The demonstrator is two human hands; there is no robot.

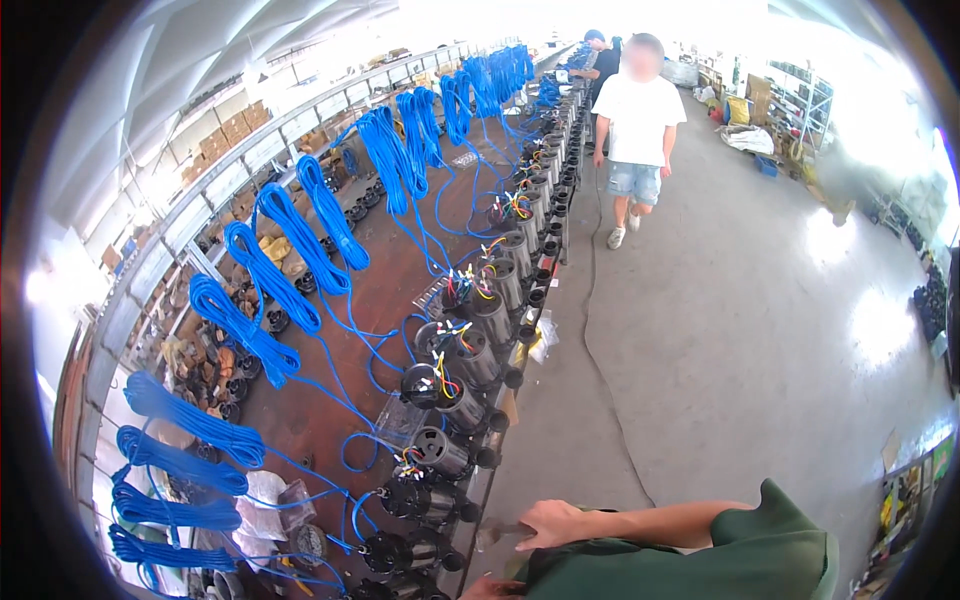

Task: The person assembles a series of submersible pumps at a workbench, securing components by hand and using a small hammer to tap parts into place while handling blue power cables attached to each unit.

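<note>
My right hand reaches in from the right, its bare forearm coming out of a green sleeve. Its fingers are curled closed beside the bench edge, near a blurred brownish shape that I cannot make out. Only part of my left hand shows at the lower edge, its fingers mostly hidden. Nearest to both hands are dark cylindrical motors lined up along the bench. One grey motor housing has an open top with coloured wires beside it. Blue cables run from the nearest motors to bundled coils on the left.
Many blue cable coils hang from a metal rail along the reddish-brown bench. A person in a white shirt stands in the aisle; another person is by the bench farther off. A dark cable lies along the grey floor.
</note>
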